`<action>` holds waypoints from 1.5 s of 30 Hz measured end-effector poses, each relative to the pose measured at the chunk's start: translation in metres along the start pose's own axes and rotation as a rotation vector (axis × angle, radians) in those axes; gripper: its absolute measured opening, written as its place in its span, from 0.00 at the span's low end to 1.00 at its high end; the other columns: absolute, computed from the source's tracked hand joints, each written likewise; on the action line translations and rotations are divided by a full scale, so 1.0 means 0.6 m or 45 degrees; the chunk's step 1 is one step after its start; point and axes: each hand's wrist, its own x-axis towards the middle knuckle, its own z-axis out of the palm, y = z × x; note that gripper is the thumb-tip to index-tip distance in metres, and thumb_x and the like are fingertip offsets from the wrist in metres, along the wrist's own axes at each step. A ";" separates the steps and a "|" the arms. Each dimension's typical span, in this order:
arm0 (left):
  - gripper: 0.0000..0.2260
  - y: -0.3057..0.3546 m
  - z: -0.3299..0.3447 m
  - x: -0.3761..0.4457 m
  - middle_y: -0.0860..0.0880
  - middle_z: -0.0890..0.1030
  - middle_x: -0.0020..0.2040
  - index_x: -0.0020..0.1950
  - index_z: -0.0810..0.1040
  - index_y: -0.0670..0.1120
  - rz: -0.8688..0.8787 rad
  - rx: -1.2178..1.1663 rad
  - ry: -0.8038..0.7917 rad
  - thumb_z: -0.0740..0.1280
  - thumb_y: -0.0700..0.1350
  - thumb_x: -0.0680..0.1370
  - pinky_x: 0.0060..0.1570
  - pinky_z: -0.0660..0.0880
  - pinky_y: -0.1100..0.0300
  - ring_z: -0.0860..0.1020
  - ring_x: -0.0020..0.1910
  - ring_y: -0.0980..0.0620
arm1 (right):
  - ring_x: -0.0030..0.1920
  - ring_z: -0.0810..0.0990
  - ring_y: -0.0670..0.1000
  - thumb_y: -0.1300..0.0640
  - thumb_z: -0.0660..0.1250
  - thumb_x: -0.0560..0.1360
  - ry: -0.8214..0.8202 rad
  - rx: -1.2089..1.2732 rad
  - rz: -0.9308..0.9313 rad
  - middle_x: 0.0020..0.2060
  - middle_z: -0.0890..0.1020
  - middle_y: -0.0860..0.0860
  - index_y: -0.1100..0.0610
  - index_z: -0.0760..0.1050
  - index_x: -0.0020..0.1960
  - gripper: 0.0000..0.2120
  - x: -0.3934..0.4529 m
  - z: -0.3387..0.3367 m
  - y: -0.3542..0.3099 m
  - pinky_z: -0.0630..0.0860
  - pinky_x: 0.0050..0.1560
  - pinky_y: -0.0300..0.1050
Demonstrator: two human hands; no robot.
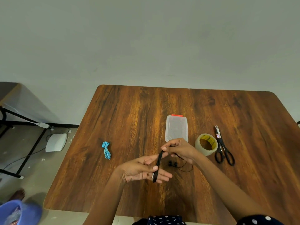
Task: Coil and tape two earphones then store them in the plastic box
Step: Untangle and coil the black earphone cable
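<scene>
Head view is showing the left hand [142,170] holding black earphone [157,166] loops while the right hand [178,149] is pinching its cord. Blue earphone [106,150] at nine o'clock is lying coiled; taping and boxing in the plastic box [176,128] at twelve are remaining.

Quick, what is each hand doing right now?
Left hand: fingers straight, coiled black earphone cable looped around them, thumb on it.
Right hand: pinching the same cable's top end.
</scene>
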 end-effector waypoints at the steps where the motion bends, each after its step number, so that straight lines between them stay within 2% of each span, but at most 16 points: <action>1: 0.27 0.000 -0.002 0.000 0.40 0.78 0.62 0.74 0.56 0.53 0.008 -0.007 -0.024 0.64 0.43 0.78 0.60 0.74 0.56 0.77 0.62 0.46 | 0.37 0.78 0.44 0.59 0.72 0.71 -0.009 0.046 0.023 0.37 0.83 0.53 0.63 0.82 0.49 0.09 0.000 0.000 -0.001 0.72 0.33 0.32; 5: 0.29 0.002 -0.007 0.007 0.39 0.77 0.63 0.74 0.53 0.52 0.090 -0.063 -0.033 0.65 0.42 0.78 0.60 0.75 0.57 0.77 0.62 0.47 | 0.35 0.77 0.42 0.62 0.68 0.74 0.045 0.176 0.037 0.37 0.83 0.52 0.61 0.82 0.48 0.05 0.003 0.009 0.006 0.72 0.33 0.32; 9: 0.34 0.008 -0.013 0.020 0.35 0.76 0.62 0.73 0.58 0.51 0.202 -0.234 0.235 0.72 0.41 0.73 0.56 0.77 0.55 0.77 0.61 0.44 | 0.37 0.76 0.46 0.59 0.66 0.76 0.143 0.315 -0.003 0.36 0.83 0.51 0.60 0.82 0.47 0.07 0.009 0.041 0.027 0.73 0.37 0.35; 11: 0.35 0.011 -0.019 0.025 0.33 0.76 0.62 0.75 0.58 0.49 0.252 -0.376 0.424 0.71 0.37 0.73 0.54 0.78 0.53 0.78 0.60 0.42 | 0.35 0.77 0.46 0.64 0.64 0.77 0.228 0.153 -0.004 0.37 0.82 0.54 0.62 0.82 0.49 0.07 0.007 0.057 0.038 0.73 0.35 0.36; 13: 0.34 0.012 -0.025 0.030 0.31 0.76 0.61 0.77 0.52 0.48 0.269 -0.434 0.556 0.63 0.34 0.75 0.53 0.79 0.52 0.79 0.59 0.41 | 0.29 0.74 0.42 0.69 0.62 0.76 0.301 -0.109 -0.007 0.33 0.81 0.55 0.63 0.82 0.50 0.11 0.005 0.068 0.046 0.70 0.31 0.34; 16: 0.35 0.009 -0.030 0.037 0.32 0.77 0.60 0.77 0.47 0.49 0.289 -0.380 0.662 0.61 0.35 0.75 0.53 0.79 0.53 0.79 0.59 0.41 | 0.25 0.73 0.39 0.66 0.66 0.74 0.294 -0.391 -0.064 0.27 0.79 0.46 0.62 0.83 0.44 0.06 0.002 0.077 0.052 0.68 0.32 0.33; 18: 0.34 0.008 -0.036 0.038 0.33 0.78 0.59 0.77 0.46 0.49 0.338 -0.355 0.737 0.59 0.35 0.77 0.52 0.79 0.55 0.79 0.59 0.42 | 0.27 0.75 0.38 0.60 0.70 0.74 0.233 -0.451 -0.117 0.28 0.80 0.43 0.57 0.83 0.41 0.05 -0.004 0.081 0.053 0.69 0.33 0.29; 20: 0.32 0.007 -0.043 0.039 0.33 0.78 0.59 0.77 0.44 0.49 0.387 -0.330 0.816 0.58 0.35 0.79 0.53 0.79 0.55 0.79 0.59 0.43 | 0.32 0.78 0.38 0.56 0.70 0.74 0.199 -0.480 -0.160 0.32 0.83 0.43 0.55 0.84 0.41 0.05 -0.009 0.084 0.054 0.71 0.36 0.28; 24: 0.31 -0.008 -0.056 0.049 0.33 0.78 0.59 0.77 0.45 0.48 0.402 -0.309 0.954 0.58 0.34 0.80 0.54 0.79 0.55 0.79 0.59 0.43 | 0.37 0.80 0.37 0.55 0.69 0.75 0.211 -0.721 -0.209 0.33 0.82 0.42 0.56 0.84 0.43 0.06 -0.011 0.082 0.045 0.70 0.45 0.26; 28: 0.30 -0.021 -0.054 0.064 0.35 0.79 0.58 0.77 0.48 0.46 0.373 -0.192 1.066 0.60 0.35 0.80 0.53 0.79 0.56 0.79 0.59 0.43 | 0.38 0.81 0.42 0.55 0.69 0.75 0.205 -0.927 -0.208 0.37 0.85 0.48 0.56 0.84 0.44 0.07 -0.005 0.074 0.038 0.77 0.50 0.38; 32: 0.28 -0.026 -0.049 0.075 0.36 0.79 0.56 0.76 0.51 0.45 0.396 -0.092 1.199 0.60 0.35 0.80 0.51 0.80 0.55 0.80 0.56 0.44 | 0.37 0.81 0.43 0.55 0.70 0.74 0.151 -1.018 -0.244 0.37 0.85 0.48 0.57 0.84 0.42 0.07 -0.003 0.067 0.027 0.77 0.48 0.39; 34: 0.31 -0.026 -0.049 0.073 0.37 0.78 0.59 0.78 0.46 0.47 0.301 0.017 1.158 0.60 0.36 0.80 0.50 0.80 0.57 0.81 0.54 0.47 | 0.37 0.80 0.43 0.56 0.70 0.73 0.111 -1.077 -0.284 0.38 0.85 0.49 0.57 0.84 0.43 0.05 -0.001 0.063 0.018 0.77 0.46 0.38; 37: 0.35 -0.022 -0.047 0.063 0.37 0.68 0.71 0.77 0.42 0.47 0.037 0.101 0.945 0.61 0.35 0.80 0.46 0.80 0.61 0.83 0.48 0.52 | 0.37 0.80 0.43 0.57 0.72 0.70 0.041 -1.097 -0.320 0.39 0.85 0.49 0.55 0.84 0.44 0.04 0.003 0.047 0.004 0.78 0.43 0.40; 39: 0.33 -0.013 -0.043 0.051 0.35 0.69 0.69 0.77 0.45 0.46 -0.102 0.078 0.728 0.61 0.35 0.79 0.54 0.79 0.56 0.82 0.53 0.47 | 0.37 0.80 0.42 0.58 0.74 0.69 -0.029 -1.066 -0.328 0.39 0.85 0.49 0.56 0.84 0.44 0.04 0.004 0.034 -0.008 0.75 0.40 0.34; 41: 0.29 -0.006 -0.043 0.035 0.33 0.71 0.67 0.76 0.52 0.45 -0.161 0.138 0.457 0.62 0.38 0.79 0.66 0.71 0.50 0.76 0.63 0.42 | 0.38 0.80 0.40 0.58 0.75 0.68 -0.074 -0.995 -0.348 0.38 0.85 0.48 0.57 0.84 0.43 0.05 0.003 0.022 -0.022 0.72 0.40 0.29; 45: 0.24 -0.005 -0.030 0.017 0.35 0.71 0.67 0.73 0.57 0.54 -0.237 0.151 0.174 0.58 0.38 0.81 0.67 0.69 0.52 0.72 0.67 0.42 | 0.38 0.80 0.39 0.59 0.76 0.67 -0.041 -0.826 -0.391 0.37 0.84 0.47 0.59 0.84 0.42 0.05 0.007 -0.002 -0.041 0.72 0.41 0.29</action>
